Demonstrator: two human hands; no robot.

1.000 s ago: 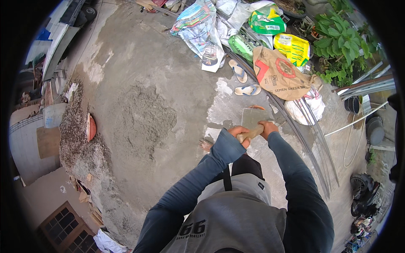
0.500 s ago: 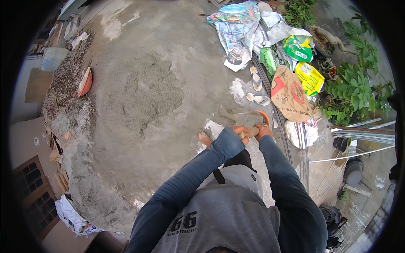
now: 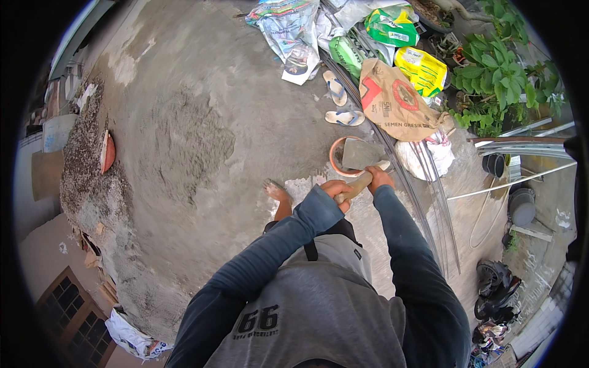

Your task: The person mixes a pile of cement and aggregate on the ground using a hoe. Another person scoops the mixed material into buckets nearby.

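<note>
Both of my hands grip the thick wooden handle of a hoe (image 3: pixel 364 153). My left hand (image 3: pixel 336 192) is closed round the near part of the handle, and my right hand (image 3: pixel 381 178) is closed farther along, near the blade. The flat grey blade hangs over or rests on an orange-rimmed basin (image 3: pixel 335 153) and hides part of it; I cannot tell whether they touch. To the left, a rough patch of wet grey mortar (image 3: pixel 196 138) spreads over the ground. My bare foot (image 3: pixel 275 189) stands at its near right side.
A brown paper cement sack (image 3: pixel 396 101), sandals (image 3: pixel 345 117) and long metal rods (image 3: pixel 423 205) lie right of the basin. Empty printed sacks (image 3: pixel 288 37) are at the back. A gravel heap (image 3: pixel 86 153) with a red bowl-shaped piece (image 3: pixel 108 152) borders the left.
My view has swung to the right, so the ground things sit farther left. The hoe blade has moved rightward relative to the basin, whose left rim now shows. Both hands keep their grip.
</note>
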